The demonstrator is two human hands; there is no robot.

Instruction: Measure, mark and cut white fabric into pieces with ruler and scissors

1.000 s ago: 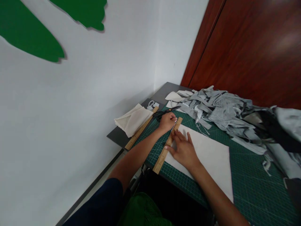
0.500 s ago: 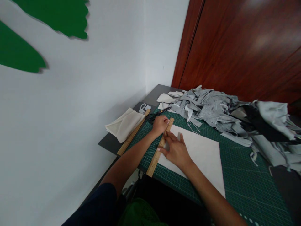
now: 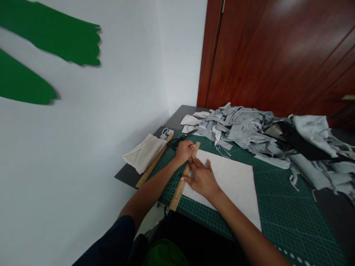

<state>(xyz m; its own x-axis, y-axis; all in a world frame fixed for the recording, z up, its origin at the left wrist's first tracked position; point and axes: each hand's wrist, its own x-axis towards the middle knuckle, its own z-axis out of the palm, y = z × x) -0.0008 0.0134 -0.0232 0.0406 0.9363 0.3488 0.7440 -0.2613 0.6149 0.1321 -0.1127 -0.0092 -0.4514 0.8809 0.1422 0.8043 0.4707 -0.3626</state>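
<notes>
A wooden ruler lies along the left edge of a white rectangular cloth on a green cutting mat. My right hand rests spread on the cloth, its fingertips and thumb pressing on the ruler. Beside the ruler's far end, my left hand is closed in a pinch; what it holds is too small to make out. Just beyond that hand lie black-handled scissors. A second wooden ruler lies farther left, against a folded cream cloth.
A large heap of grey, white and black fabric scraps spreads along the back and right. A white wall borders the table on the left, and a dark red wooden door stands behind. A white looped strip lies near the wall.
The view has shifted, so the table sits slightly farther left and lower. Both hands stay at the ruler, with the left still pinched near its far end.
</notes>
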